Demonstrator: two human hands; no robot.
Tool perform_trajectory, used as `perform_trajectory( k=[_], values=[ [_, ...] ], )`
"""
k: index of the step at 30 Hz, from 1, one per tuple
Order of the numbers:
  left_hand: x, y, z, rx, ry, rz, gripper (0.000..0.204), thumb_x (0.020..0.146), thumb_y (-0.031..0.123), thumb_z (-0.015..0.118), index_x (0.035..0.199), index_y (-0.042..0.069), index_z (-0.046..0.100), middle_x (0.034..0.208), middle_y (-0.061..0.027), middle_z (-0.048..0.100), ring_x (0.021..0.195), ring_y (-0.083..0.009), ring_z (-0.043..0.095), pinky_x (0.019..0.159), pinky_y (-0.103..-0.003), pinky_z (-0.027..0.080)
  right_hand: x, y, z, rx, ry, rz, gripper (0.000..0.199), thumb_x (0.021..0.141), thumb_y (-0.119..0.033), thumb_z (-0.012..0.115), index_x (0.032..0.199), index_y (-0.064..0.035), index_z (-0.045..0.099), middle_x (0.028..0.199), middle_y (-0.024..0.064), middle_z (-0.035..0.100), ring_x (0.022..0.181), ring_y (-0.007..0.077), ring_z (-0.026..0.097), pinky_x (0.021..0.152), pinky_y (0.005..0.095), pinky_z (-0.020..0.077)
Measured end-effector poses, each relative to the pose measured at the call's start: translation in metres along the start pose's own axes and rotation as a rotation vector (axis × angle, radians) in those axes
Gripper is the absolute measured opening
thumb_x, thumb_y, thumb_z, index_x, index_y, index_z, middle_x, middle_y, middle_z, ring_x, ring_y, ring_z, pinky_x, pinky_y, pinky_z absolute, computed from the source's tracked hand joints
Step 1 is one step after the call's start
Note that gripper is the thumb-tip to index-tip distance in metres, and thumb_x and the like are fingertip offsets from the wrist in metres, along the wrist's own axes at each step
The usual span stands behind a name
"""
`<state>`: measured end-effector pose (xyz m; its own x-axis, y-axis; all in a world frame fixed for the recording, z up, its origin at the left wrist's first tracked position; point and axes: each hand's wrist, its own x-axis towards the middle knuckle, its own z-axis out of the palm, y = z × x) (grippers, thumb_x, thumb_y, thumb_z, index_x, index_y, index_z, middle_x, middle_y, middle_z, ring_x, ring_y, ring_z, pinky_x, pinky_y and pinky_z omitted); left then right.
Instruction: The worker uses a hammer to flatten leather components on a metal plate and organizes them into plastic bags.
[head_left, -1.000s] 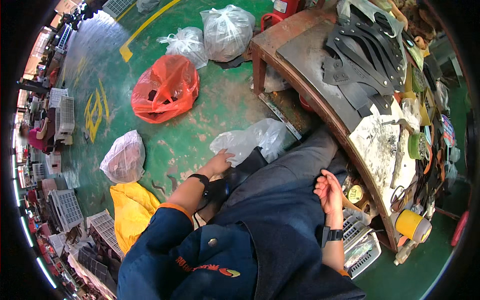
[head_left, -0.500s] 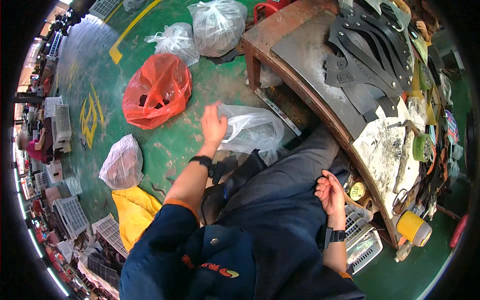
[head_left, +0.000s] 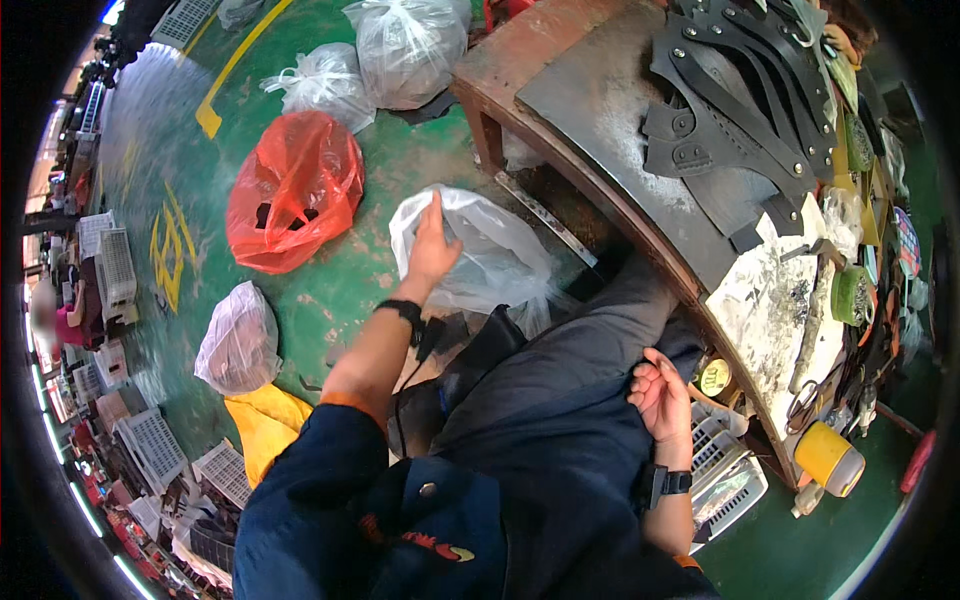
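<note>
My left hand [head_left: 432,248] reaches to the mouth of a translucent white plastic bag [head_left: 500,245] on the green floor. Its fingers are stretched out and the thumb stands apart; it touches the bag's near-left rim without gripping it. The bag's mouth gapes wide. My right hand [head_left: 661,398] rests against my right thigh, palm up, fingers loosely curled, nothing visible in them. Beside it is the workbench edge. On the bench lies a stack of black riveted strap pieces [head_left: 740,120], away from both hands.
A red plastic bag [head_left: 295,190] with dark scraps, tied clear bags [head_left: 410,55] and a pinkish bag [head_left: 238,340] stand on the floor. Yellow cloth [head_left: 268,425] lies to the left. The bench [head_left: 600,100] holds a hammer, scissors [head_left: 803,405] and a yellow container [head_left: 828,458].
The bag's mouth has spread wider and its rim stands up toward the left. My left hand has straightened its fingers there. My right hand stays by the thigh. The view has shifted slightly.
</note>
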<state>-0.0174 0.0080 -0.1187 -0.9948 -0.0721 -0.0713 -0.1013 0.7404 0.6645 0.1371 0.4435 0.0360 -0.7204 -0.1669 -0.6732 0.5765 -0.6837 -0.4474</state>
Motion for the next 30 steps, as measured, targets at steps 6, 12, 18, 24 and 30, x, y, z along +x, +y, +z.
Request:
perform_trajectory(
  k=[6, 12, 18, 24, 30],
  values=[
    [0.079, 0.004, -0.001, 0.103, -0.187, -0.255, 0.092, 0.079, 0.008, 0.063, 0.157, 0.007, 0.015, 0.142, -0.0277, 0.048, 0.131, -0.0419, 0.048, 0.11, -0.042, 0.04, -0.008, -0.003, 0.001, 0.067, 0.01, -0.002, 0.036, 0.103, -0.022, 0.046, 0.132, -0.001, 0.052, 0.1, 0.0173, 0.069, 0.081, 0.0274, 0.069, 0.07, 0.0412, 0.0612],
    [0.098, -0.056, 0.062, 0.043, -0.525, -0.065, 0.078, 0.081, 0.005, 0.06, 0.153, 0.011, 0.032, 0.152, -0.0238, 0.039, 0.141, -0.0388, 0.037, 0.116, -0.038, 0.033, 0.001, -0.007, 0.009, 0.149, -0.038, 0.071, 0.042, 0.103, -0.026, 0.045, 0.135, -0.0005, 0.049, 0.103, 0.0205, 0.068, 0.084, 0.0305, 0.07, 0.076, 0.0468, 0.0602],
    [0.06, -0.008, 0.108, -0.005, -0.112, -0.088, 0.07, 0.077, 0.0, 0.056, 0.145, 0.013, 0.047, 0.159, -0.0221, 0.026, 0.137, -0.0412, 0.041, 0.109, -0.044, 0.042, 0.004, -0.01, 0.001, 0.173, -0.022, 0.106, 0.047, 0.1, -0.029, 0.05, 0.138, -0.0017, 0.046, 0.105, 0.0229, 0.066, 0.087, 0.0328, 0.068, 0.076, 0.0503, 0.0601],
    [0.026, 0.023, 0.092, 0.113, -0.201, 0.146, 0.069, 0.075, -0.001, 0.057, 0.141, 0.014, 0.05, 0.155, -0.0185, 0.034, 0.123, -0.0407, 0.054, 0.102, -0.048, 0.047, 0.01, -0.014, -0.006, 0.244, -0.037, 0.137, 0.048, 0.101, -0.033, 0.046, 0.139, -0.004, 0.046, 0.107, 0.0241, 0.067, 0.089, 0.0359, 0.068, 0.079, 0.0535, 0.0577],
    [0.025, -0.005, 0.126, 0.268, -0.679, -0.106, 0.051, 0.086, 0.016, 0.057, 0.135, 0.005, 0.05, 0.142, -0.0218, 0.05, 0.126, -0.0387, 0.052, 0.096, -0.05, 0.05, 0.012, -0.017, -0.012, 0.234, -0.017, 0.164, 0.051, 0.1, -0.037, 0.047, 0.141, -0.0062, 0.045, 0.111, 0.0228, 0.066, 0.092, 0.0369, 0.068, 0.081, 0.055, 0.0563]
  ],
)
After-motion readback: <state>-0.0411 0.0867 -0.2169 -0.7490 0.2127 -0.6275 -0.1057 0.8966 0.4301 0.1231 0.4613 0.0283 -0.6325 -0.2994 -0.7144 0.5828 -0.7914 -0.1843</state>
